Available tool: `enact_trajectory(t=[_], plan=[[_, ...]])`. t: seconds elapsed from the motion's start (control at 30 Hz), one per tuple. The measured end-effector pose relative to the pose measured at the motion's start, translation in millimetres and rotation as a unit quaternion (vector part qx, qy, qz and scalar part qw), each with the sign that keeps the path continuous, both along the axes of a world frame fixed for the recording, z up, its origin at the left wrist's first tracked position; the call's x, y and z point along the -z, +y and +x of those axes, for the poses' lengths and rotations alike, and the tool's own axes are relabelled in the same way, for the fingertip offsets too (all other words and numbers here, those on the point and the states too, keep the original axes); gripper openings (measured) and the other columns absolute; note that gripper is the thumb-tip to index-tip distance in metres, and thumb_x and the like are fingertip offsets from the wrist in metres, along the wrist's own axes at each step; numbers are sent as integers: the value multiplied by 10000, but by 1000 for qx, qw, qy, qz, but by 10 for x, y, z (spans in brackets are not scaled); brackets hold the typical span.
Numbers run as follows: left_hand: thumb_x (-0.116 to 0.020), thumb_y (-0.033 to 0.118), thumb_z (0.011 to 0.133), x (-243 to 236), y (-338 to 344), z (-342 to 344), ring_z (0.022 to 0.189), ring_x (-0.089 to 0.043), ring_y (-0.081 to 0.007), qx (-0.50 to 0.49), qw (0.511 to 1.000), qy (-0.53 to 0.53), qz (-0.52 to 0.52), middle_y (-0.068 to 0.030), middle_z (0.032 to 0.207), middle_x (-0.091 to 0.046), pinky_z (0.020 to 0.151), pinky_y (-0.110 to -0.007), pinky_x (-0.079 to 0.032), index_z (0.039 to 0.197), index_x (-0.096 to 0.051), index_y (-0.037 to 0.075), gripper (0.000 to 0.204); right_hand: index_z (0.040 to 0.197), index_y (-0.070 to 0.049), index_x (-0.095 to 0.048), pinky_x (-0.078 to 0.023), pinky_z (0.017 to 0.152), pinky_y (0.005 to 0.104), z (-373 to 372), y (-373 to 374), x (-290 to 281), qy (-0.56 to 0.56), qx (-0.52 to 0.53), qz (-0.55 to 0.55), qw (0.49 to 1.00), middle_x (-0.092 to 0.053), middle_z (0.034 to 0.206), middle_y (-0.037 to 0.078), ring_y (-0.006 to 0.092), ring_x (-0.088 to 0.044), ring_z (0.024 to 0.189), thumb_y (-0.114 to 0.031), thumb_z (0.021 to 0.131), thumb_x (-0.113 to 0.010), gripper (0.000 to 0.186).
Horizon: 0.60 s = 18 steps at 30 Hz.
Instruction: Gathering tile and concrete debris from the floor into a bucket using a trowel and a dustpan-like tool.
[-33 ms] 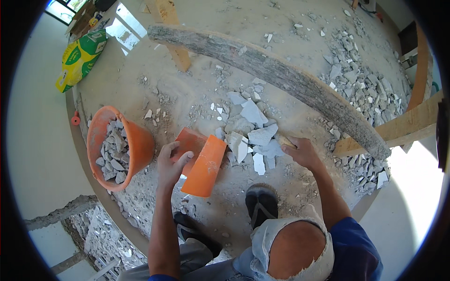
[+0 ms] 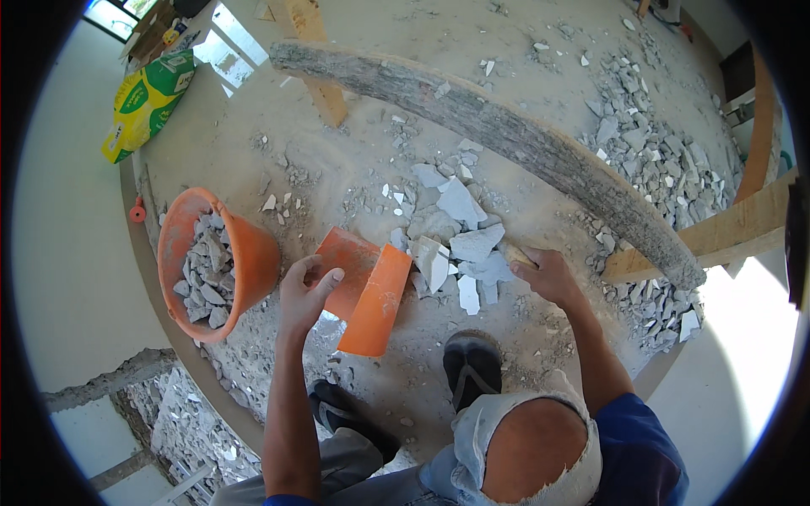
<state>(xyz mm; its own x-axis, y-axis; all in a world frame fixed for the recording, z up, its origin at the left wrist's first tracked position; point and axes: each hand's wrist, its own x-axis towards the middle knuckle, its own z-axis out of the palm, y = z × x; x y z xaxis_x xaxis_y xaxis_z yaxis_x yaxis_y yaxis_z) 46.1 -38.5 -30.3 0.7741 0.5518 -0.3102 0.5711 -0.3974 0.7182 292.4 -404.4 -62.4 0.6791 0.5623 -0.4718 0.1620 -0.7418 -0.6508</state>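
A curved orange plastic piece (image 2: 375, 302), like a section cut from a bucket, rests on the dusty floor beside a heap of broken grey and white slabs (image 2: 460, 202). My left hand (image 2: 306, 293) is at its left edge, thumb and fingers apart with nothing gripped between them; whether the fingertips touch the plastic I cannot tell. My right hand (image 2: 548, 277) is closed round a light wooden handle (image 2: 511, 252) at the right side of the heap. The rest of that tool is hidden by the hand and rubble.
Left of my hand stands an orange bucket (image 2: 266, 261) filled with rubble. A long rough timber (image 2: 472, 114) arches across beyond the heap. More rubble (image 2: 645, 152) lies at the right. A yellow-green sack (image 2: 150, 105) leans by the left wall. My shoes (image 2: 472, 367) are close below.
The orange piece has tilted slightly, its near end shifting right. My left thumb has drawn back a little from it. My right hand stays on the wooden handle.
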Motion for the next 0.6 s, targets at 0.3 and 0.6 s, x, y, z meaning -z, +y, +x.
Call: enact_trajectory(t=[0.3,0.6], plan=[[-683,846,648,-141,-854,318,1519,7,-491,122,968,208,62,-273,1656,14,1109,-760,-78,1567,-257,8,1315,1282,108,-591,-510,867,411,-141,-5,-70,-19,33,11,999,-684,968,321,352,-707,954,-359,888,-699,621],[-522,715,893,323,-798,114,1532,82,-449,63,990,113,-55,-175,1686,-33,1083,-788,33,1555,-388,225,834,1179,90,-638,-506,857,434,-163,-56,-110,-42,35,14,998,-672,970,320,400,-690,948,-316,895,-690,498]])
